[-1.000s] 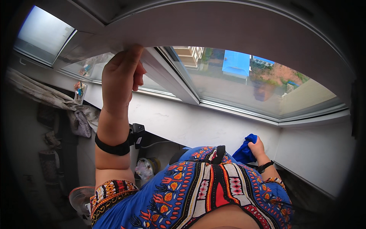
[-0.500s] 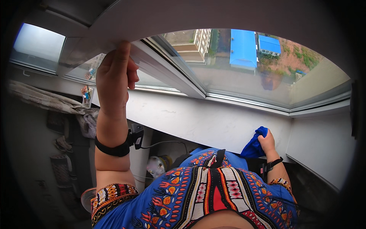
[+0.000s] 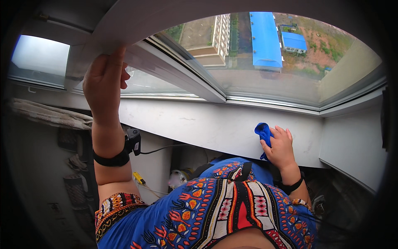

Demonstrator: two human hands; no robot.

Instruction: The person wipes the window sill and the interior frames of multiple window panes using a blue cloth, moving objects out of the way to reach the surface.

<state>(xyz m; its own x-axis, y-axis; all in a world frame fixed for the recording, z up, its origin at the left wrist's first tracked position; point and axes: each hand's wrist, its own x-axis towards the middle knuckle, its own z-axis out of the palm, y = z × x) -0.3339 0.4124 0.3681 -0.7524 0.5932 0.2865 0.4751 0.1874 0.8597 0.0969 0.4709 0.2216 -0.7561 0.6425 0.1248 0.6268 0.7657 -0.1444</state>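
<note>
My left hand (image 3: 103,81) is raised at the white window frame (image 3: 124,31), its fingers curled and closed against the frame's edge. Part of that grip is hidden behind the hand. On the pale window sill (image 3: 190,122), toward the right, my right hand (image 3: 278,149) holds a crumpled blue cloth (image 3: 263,132) between thumb and fingers. The cloth bunches up on the hand's left side and touches the sill. Beyond the sill stands the large window pane (image 3: 286,83).
A light curtain (image 3: 49,116) hangs over a rail at left. Shoes (image 3: 76,162) stand on a rack below it. A yellow-handled tool (image 3: 139,178) and a cable lie under the sill. Outside, far below, are blue-roofed buildings (image 3: 265,41).
My right hand has shifted left and forward along the sill with the cloth, its fingers now more spread over it. My left hand stays at the frame while the view has moved.
</note>
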